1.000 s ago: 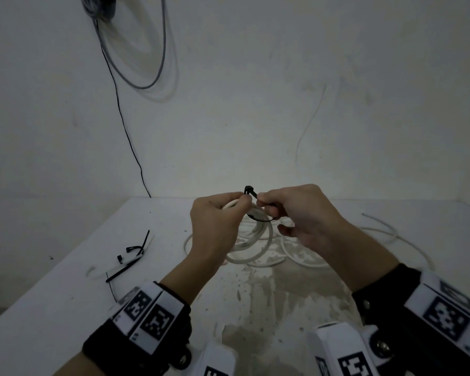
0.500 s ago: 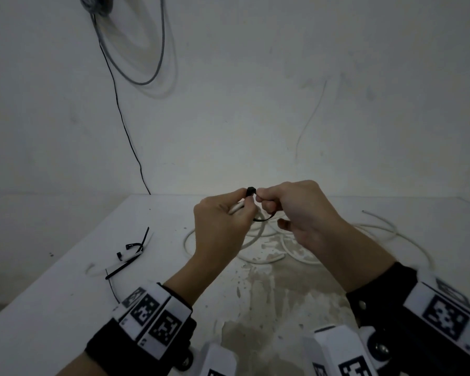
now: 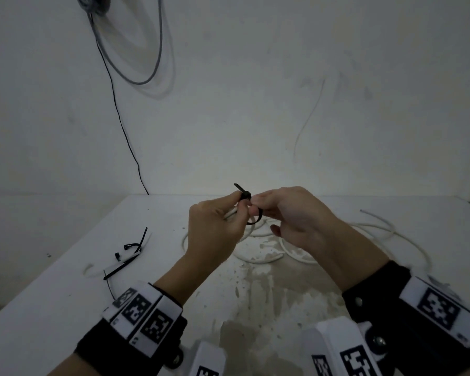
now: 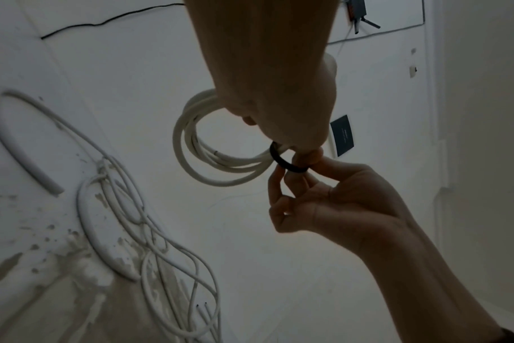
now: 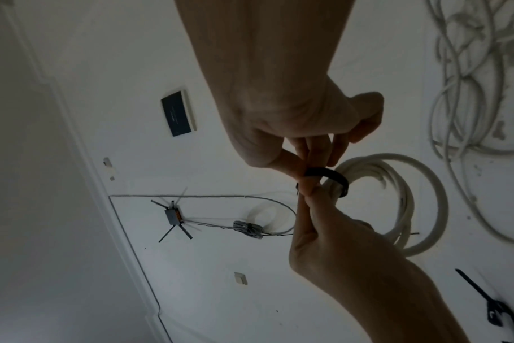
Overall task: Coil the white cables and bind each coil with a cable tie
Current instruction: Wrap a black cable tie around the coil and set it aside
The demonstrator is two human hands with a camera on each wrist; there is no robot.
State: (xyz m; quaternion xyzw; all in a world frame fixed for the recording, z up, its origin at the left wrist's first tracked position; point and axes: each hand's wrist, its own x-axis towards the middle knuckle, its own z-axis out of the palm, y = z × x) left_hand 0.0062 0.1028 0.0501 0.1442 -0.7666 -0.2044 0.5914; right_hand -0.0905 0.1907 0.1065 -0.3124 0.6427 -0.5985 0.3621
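Note:
I hold a small white cable coil (image 4: 178, 143) up above the table (image 3: 65, 308). My left hand (image 3: 232, 210) grips the coil at its top, thumb and forefinger by the tie's head. A black cable tie (image 3: 258, 219) is looped round the coil's strands, and its short tail pokes up to the left past the head. My right hand (image 3: 258, 207) pinches the tie's band (image 5: 329, 174) next to the head. In the right wrist view the coil (image 5: 396, 156) hangs to the right of both hands. The left hand hides most of the coil in the head view.
Loose white cables (image 3: 296, 253) lie tangled on the table behind and right of my hands, over a stained patch. Spare black cable ties (image 3: 125, 253) lie at the left. A dark wire (image 3: 120, 118) runs down the wall to the table's back edge.
Both hands have lifted the coil slightly. The tie's tail now sticks out past its head, and the loop has drawn in closer round the strands.

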